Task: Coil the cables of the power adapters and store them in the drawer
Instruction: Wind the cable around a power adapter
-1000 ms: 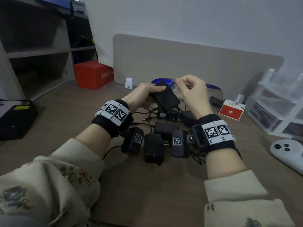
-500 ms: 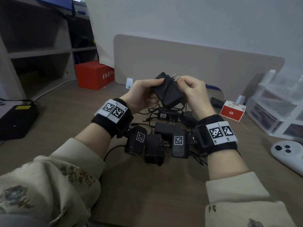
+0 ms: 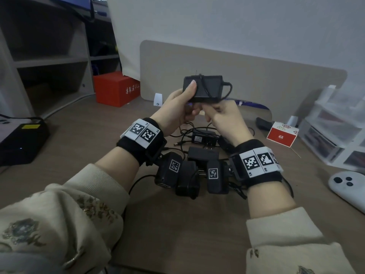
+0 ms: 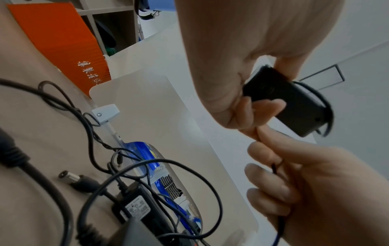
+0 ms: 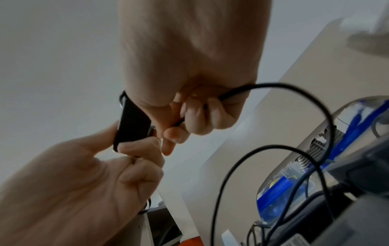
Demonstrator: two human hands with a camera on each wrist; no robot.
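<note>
Both forearms raised; left grip (image 3: 180, 107) has thumb extended upward, right grip (image 3: 223, 115) has fingers curled tight.

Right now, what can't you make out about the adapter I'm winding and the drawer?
- Cable turns behind the adapter: hidden in head view by its own body.
- Label on the table adapter: too small and blurred.
- Drawer unit: cut off by the right edge; contents blurred.

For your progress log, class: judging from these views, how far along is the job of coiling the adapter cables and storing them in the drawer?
Early. Done: nothing looks stored. In hand: the left hand grips one power adapter with one turn of cable across it, while the right hand pinches that cable below. Left: the other adapters lie on the desk among loose cables, and the drawer unit is not yet used.
</note>
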